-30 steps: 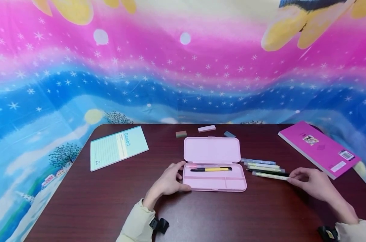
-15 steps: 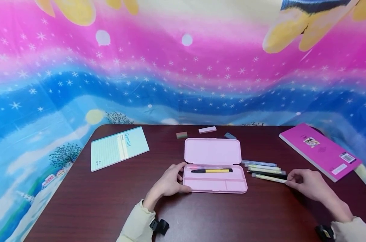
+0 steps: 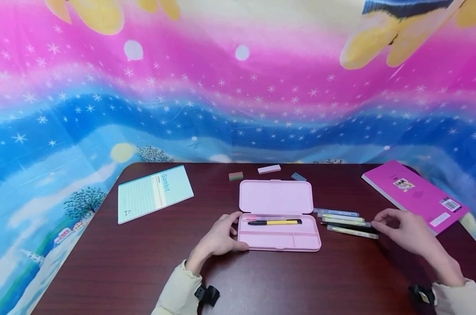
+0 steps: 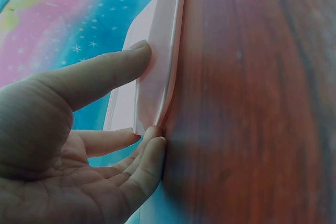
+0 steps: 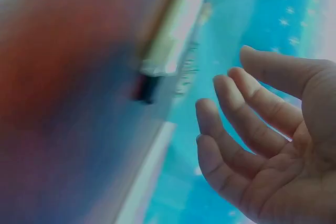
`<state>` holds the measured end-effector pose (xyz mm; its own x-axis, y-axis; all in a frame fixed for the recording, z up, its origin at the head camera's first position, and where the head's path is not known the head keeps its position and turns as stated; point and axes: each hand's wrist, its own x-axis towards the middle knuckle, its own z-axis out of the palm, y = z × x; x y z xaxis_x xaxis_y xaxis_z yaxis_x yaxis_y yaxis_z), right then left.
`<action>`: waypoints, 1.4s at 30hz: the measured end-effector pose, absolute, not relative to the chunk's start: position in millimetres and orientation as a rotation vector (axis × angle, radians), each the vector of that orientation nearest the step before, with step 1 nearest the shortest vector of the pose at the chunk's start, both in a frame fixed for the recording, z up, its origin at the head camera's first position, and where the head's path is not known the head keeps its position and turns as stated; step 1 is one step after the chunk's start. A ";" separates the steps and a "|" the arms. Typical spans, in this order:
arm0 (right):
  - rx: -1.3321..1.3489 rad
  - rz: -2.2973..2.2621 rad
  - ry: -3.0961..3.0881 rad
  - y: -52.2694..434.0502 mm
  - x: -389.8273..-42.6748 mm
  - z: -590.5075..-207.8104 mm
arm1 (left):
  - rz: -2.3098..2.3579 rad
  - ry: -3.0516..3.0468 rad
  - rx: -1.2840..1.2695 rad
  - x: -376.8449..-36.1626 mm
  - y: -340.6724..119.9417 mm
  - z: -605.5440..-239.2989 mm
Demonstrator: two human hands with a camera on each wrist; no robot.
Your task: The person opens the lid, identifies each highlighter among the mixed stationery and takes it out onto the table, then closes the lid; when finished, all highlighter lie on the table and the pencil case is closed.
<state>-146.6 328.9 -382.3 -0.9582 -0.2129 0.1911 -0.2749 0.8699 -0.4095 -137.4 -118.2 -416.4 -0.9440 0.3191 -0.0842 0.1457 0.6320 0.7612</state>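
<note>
A pink pencil case (image 3: pixel 275 197) lies with its lid folded back. My left hand (image 3: pixel 218 234) holds its left end, thumb on the front side and fingers around the corner in the left wrist view. Inside its long compartment are a yellow-and-black pen (image 3: pixel 279 222) and a clear pen with a pink end (image 3: pixel 253 217). To the right, my right hand (image 3: pixel 409 232) has thumb and forefinger close to the end of a black pen (image 3: pixel 348 225). Nothing sits between its parted fingers in the right wrist view. A pale yellow marker (image 3: pixel 352 232) lies in front of that pen.
A blue pen (image 3: pixel 340 212) and other light pens lie behind the black one. Three erasers, brown-green (image 3: pixel 236 176), pale pink (image 3: pixel 269 169) and dark blue (image 3: pixel 299 176), sit behind the case. A mint notebook (image 3: pixel 155 194) is at left, a magenta book (image 3: pixel 415 194) at right.
My right hand has shifted slightly back, away from the pale yellow marker's end, which now shows fully. The left hand has stayed on the pencil case.
</note>
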 end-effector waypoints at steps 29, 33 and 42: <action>0.540 1.171 -2.758 184.9 -167.8 -368.7 | 1.205 2.651 0.412 -138.0 -118.3 -416.7; 0.617 1.184 -2.758 170.6 -171.8 -373.6 | 1.212 2.646 0.412 -138.1 -118.4 -417.0; 0.719 1.190 -2.769 150.8 -178.9 -380.0 | 1.223 2.638 0.397 -137.3 -118.7 -416.9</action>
